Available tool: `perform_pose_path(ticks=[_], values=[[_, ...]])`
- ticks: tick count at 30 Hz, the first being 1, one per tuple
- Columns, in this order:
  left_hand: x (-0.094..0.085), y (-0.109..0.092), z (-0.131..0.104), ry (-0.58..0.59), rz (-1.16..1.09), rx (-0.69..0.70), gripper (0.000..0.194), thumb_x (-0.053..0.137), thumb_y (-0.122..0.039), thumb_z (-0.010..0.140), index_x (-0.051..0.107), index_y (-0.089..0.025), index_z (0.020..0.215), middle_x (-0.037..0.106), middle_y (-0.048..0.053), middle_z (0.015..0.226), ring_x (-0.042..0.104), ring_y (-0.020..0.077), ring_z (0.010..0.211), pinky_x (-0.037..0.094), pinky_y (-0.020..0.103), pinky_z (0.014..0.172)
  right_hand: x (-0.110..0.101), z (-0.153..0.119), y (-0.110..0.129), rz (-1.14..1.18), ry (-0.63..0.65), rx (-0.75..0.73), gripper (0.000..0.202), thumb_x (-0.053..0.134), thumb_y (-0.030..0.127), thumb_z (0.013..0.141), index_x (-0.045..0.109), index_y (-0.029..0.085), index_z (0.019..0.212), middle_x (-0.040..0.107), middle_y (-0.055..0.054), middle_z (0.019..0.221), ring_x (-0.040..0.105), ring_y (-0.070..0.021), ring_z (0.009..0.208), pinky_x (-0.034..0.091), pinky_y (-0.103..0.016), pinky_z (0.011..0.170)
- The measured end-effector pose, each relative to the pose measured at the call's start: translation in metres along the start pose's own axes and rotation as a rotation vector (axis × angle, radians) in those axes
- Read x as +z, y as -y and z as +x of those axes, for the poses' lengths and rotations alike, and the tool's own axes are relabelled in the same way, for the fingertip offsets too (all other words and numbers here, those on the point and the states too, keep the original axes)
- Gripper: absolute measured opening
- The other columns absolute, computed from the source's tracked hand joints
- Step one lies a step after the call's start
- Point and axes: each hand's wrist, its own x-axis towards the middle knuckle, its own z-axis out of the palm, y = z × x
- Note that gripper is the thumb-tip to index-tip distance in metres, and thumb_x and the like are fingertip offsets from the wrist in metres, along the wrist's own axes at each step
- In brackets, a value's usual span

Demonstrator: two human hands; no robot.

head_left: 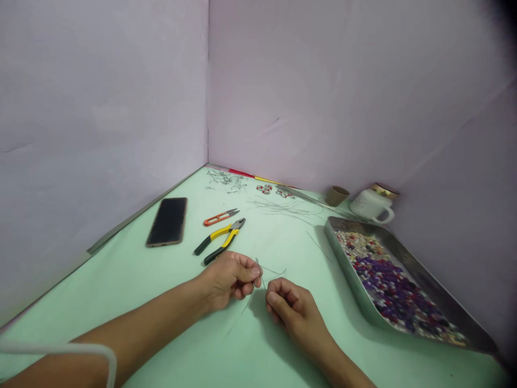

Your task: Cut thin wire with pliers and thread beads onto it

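Note:
Thin wire (271,269) sticks out from the fingers of my left hand (238,276), which pinches it between thumb and forefinger. Part of the wire bends off to the right, and a fainter length trails down toward the table. Close by on the right, my right hand (293,306) is closed in a pinch, its fingertips at the wire's end just below the left fingertips. Behind my left hand lie pliers (226,237) with yellow and black handles, jaws pointing away. Orange thread snips (220,217) rest just beyond them.
A metal tray (351,285) of mixed beads stands at the right. Behind it are a white lidded mug (369,205) and a brown cup (336,196). A phone (167,221) lies left. Loose wires (283,206), beaded pieces (264,189) and wire bits (228,180) lie near the wall.

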Motion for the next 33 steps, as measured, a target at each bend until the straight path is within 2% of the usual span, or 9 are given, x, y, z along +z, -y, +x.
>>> perform_pose_path(ticks=[12,16,19,22,24,26,28,30,33], values=[[0.003,-0.006,-0.005,-0.057,0.056,0.068,0.012,0.06,-0.017,0.06,0.052,-0.012,0.054,0.048,-0.004,0.037,0.037,0.0024,0.032,0.024,0.014,0.032,0.002,0.0,0.001,-0.001,-0.053,0.032,0.023,0.047,0.037,0.077,0.043,0.017,0.065,0.043,0.006,0.048,0.033,-0.005,0.037,0.025,-0.017,0.036],[0.002,-0.003,-0.002,-0.08,0.086,0.083,0.009,0.061,-0.017,0.058,0.053,-0.011,0.058,0.055,-0.002,0.047,0.038,0.0024,0.034,0.023,0.015,0.032,0.006,-0.002,0.002,-0.081,-0.109,-0.013,0.021,0.046,0.035,0.077,0.044,0.017,0.065,0.043,0.006,0.047,0.034,-0.0055,0.038,0.027,-0.018,0.038],[0.002,0.001,-0.001,-0.11,0.163,0.139,0.01,0.061,-0.019,0.059,0.055,-0.011,0.06,0.057,0.0,0.055,0.04,0.0031,0.036,0.026,0.016,0.033,0.01,-0.002,0.002,-0.135,-0.153,-0.043,0.021,0.046,0.034,0.077,0.045,0.017,0.064,0.042,0.005,0.045,0.036,-0.0065,0.039,0.029,-0.018,0.04],[0.003,0.002,-0.001,-0.154,0.281,0.172,0.011,0.058,-0.021,0.062,0.054,-0.012,0.058,0.051,-0.003,0.046,0.038,0.0038,0.036,0.025,0.017,0.034,0.012,-0.003,0.004,-0.188,-0.131,-0.045,0.02,0.047,0.032,0.076,0.048,0.016,0.064,0.045,0.004,0.047,0.04,-0.008,0.042,0.032,-0.02,0.042],[0.004,0.001,-0.001,-0.178,0.317,0.161,0.012,0.057,-0.022,0.063,0.054,-0.012,0.056,0.047,-0.004,0.043,0.035,0.0037,0.036,0.023,0.017,0.035,0.01,-0.005,0.007,-0.251,-0.141,-0.082,0.019,0.049,0.031,0.075,0.052,0.016,0.064,0.047,0.002,0.048,0.041,-0.0088,0.043,0.032,-0.021,0.042],[0.004,-0.001,-0.002,-0.184,0.325,0.149,0.013,0.056,-0.022,0.063,0.053,-0.013,0.056,0.044,-0.005,0.041,0.031,0.0033,0.036,0.02,0.017,0.036,0.004,-0.008,0.012,-0.358,-0.256,-0.212,0.017,0.051,0.029,0.074,0.055,0.017,0.063,0.05,0.001,0.05,0.041,-0.0095,0.044,0.033,-0.022,0.043],[0.003,-0.003,-0.002,-0.157,0.343,0.133,0.014,0.055,-0.022,0.064,0.052,-0.013,0.054,0.043,-0.006,0.041,0.029,0.0031,0.036,0.018,0.018,0.036,-0.004,-0.01,0.019,-0.468,-0.434,-0.381,0.014,0.053,0.027,0.073,0.058,0.018,0.064,0.054,-0.001,0.055,0.044,-0.011,0.048,0.036,-0.024,0.048],[0.002,-0.002,-0.002,-0.092,0.412,0.121,0.012,0.054,-0.021,0.063,0.052,-0.014,0.054,0.042,-0.006,0.041,0.028,0.0032,0.036,0.018,0.018,0.037,-0.012,-0.011,0.025,-0.518,-0.536,-0.453,0.011,0.053,0.025,0.073,0.06,0.018,0.07,0.059,-0.004,0.063,0.049,-0.0133,0.056,0.039,-0.025,0.052],[0.001,0.003,-0.002,0.034,0.564,0.116,0.008,0.052,-0.018,0.061,0.053,-0.014,0.055,0.042,-0.006,0.042,0.029,0.0042,0.038,0.02,0.019,0.039,-0.017,-0.008,0.028,-0.44,-0.375,-0.304,0.014,0.055,0.027,0.072,0.064,0.018,0.077,0.062,-0.005,0.072,0.052,-0.0143,0.063,0.039,-0.024,0.052]])
